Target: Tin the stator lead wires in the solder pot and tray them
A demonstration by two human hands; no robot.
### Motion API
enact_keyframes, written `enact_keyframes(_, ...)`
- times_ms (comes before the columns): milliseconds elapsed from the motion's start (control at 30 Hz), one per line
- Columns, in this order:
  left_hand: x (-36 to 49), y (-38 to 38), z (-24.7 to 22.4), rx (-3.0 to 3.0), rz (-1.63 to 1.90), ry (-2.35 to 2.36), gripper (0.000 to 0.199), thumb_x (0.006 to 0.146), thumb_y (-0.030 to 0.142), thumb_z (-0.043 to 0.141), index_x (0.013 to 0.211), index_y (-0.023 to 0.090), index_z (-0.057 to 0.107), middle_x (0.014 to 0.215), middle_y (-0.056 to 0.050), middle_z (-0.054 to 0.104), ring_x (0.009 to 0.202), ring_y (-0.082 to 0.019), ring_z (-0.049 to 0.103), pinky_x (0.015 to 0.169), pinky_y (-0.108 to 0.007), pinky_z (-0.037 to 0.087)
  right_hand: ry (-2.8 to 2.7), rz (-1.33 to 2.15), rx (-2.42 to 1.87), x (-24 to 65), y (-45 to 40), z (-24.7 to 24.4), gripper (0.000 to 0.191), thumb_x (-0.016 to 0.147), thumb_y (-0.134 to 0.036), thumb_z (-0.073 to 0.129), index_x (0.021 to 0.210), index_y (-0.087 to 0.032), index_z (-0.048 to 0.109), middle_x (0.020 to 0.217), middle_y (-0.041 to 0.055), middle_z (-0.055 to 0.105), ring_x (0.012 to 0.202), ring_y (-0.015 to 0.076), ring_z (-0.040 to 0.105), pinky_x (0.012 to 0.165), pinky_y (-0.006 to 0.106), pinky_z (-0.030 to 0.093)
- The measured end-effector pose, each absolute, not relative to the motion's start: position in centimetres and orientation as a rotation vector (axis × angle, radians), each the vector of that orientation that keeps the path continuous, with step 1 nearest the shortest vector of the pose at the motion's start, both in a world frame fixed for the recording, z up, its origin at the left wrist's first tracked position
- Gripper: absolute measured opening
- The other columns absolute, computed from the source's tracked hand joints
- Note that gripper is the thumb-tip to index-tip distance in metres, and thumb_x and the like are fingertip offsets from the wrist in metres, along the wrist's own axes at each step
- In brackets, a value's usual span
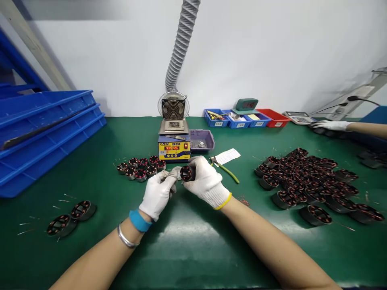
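Observation:
My right hand (206, 180), in a white glove with a yellow cuff edge, grips a small motor stator (186, 173) wound with copper wire. Beside it, my left hand (157, 192), also gloved in white, has thumb and fingers pinched together; what is between them is too small to make out. A round silvery object (177, 172) shows partly behind the fingertips. Just ahead stands a yellow and blue solder pot (174, 147) with a lit red display. Several stators with red parts (141, 175) sit left of it. Green-handled cutters (227, 172) lie to the right of my right hand.
Many stators (298, 189) crowd the right side; two stators (62, 225) lie at the left. A purple bin (202, 141), a paper slip (226, 156), small blue trays (217, 118) and a red tray (273, 118) stand behind. Blue crates (60, 137) stack left. A co-worker's gloved hand (331, 125) appears far right.

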State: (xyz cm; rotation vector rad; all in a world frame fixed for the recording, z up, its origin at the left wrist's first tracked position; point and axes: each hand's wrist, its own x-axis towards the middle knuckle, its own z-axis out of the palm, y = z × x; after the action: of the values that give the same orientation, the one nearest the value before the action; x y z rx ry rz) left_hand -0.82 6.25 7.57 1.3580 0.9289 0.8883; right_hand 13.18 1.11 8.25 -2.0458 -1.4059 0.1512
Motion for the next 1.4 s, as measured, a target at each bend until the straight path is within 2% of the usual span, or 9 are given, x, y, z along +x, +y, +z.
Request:
enact_keyframes(200,-1.6,6.6,8.8,1.276,1.112,1.009,0.031,0.062,0.045,0.064,0.063,0.017,0.05,0.045,0.004,0.047,0.04,-0.008,0.039,0.037,-0.018,0.028,-1.311,0.232,-2.095,15.7,2.2,6.9,0.046,0.061,-0.028,0.072,0.104,-0.022,0.055,0.098,0.0028,0.062,0.092,0.0227,0.062,0.079,0.034,0.05)
enact_keyframes(300,-1.4,5.2,8.3,1.564,0.749,0.822,0.031,0.067,0.046,0.061,0.061,0.017,0.053,0.05,0.001,0.053,0.045,-0.01,0.046,0.043,-0.021,0.037,-1.417,0.148,-2.107,16.9,2.5,6.4,0.046,0.066,-0.027,0.07,0.11,-0.021,0.058,0.105,0.0043,0.061,0.097,0.0232,0.06,0.084,0.035,0.049)
enact_keyframes(400,-0.5,2.9,7.0,1.959,0.263,0.559,0.027,0.068,0.043,0.062,0.07,0.017,0.062,0.067,-0.003,0.065,0.059,-0.016,0.058,0.056,-0.025,0.045,-1.572,0.12,-2.129,17.1,2.5,6.5,0.046,0.07,-0.025,0.069,0.114,-0.021,0.059,0.108,0.0047,0.061,0.098,0.0229,0.059,0.085,0.034,0.048)
enact_keyframes(500,0.1,1.4,5.9,2.313,0.085,0.47,0.028,0.072,0.045,0.06,0.077,0.019,0.067,0.076,-0.005,0.069,0.068,-0.02,0.063,0.063,-0.028,0.046,-1.671,0.121,-2.188,16.7,2.3,7.0,0.046,0.073,-0.025,0.069,0.117,-0.023,0.06,0.11,0.0044,0.061,0.095,0.0224,0.06,0.08,0.032,0.048)
enact_keyframes(633,0.2,1.6,5.5,2.356,0.097,0.507,0.03,0.079,0.047,0.053,0.084,0.021,0.068,0.081,-0.003,0.07,0.075,-0.02,0.065,0.065,-0.027,0.045,-1.757,0.083,-2.235,16.2,2.5,7.5,0.046,0.074,-0.028,0.069,0.119,-0.024,0.06,0.109,0.0048,0.06,0.093,0.0224,0.06,0.077,0.031,0.047)
enact_keyframes(900,0.5,1.8,5.5,2.4,0.107,0.483,0.03,0.081,0.046,0.05,0.079,0.022,0.069,0.077,-0.003,0.07,0.073,-0.021,0.065,0.062,-0.027,0.044,-1.795,0.108,-2.292,15.3,2.9,8.8,0.046,0.072,-0.029,0.071,0.117,-0.025,0.061,0.108,0.0041,0.059,0.093,0.0243,0.059,0.076,0.033,0.047)
enact_keyframes(1100,0.7,1.9,5.2,2.395,0.136,0.483,0.031,0.081,0.047,0.05,0.077,0.022,0.069,0.078,-0.004,0.07,0.075,-0.022,0.066,0.062,-0.028,0.045,-1.815,0.063,-2.153,15.7,3.0,8.0,0.047,0.073,-0.031,0.07,0.118,-0.021,0.06,0.109,0.0064,0.058,0.096,0.0251,0.059,0.083,0.036,0.048)
enact_keyframes(1233,0.8,1.9,5.1,2.398,0.152,0.473,0.031,0.081,0.047,0.05,0.075,0.022,0.068,0.075,-0.004,0.07,0.072,-0.021,0.065,0.059,-0.026,0.042,-1.818,-0.179,-1.964,16.3,2.7,7.5,0.05,0.075,-0.029,0.065,0.122,-0.015,0.057,0.115,0.0121,0.054,0.101,0.0262,0.056,0.088,0.037,0.048)
enact_keyframes(1400,0.8,1.9,5.1,2.403,0.166,0.47,0.032,0.081,0.046,0.05,0.072,0.021,0.068,0.074,-0.005,0.07,0.071,-0.02,0.065,0.057,-0.026,0.041,-2.042,-0.512,-2.086,15.7,2.6,8.0,0.042,0.077,-0.018,0.058,0.119,-0.022,0.061,0.119,0.012,0.055,0.101,0.0277,0.054,0.085,0.038,0.047)
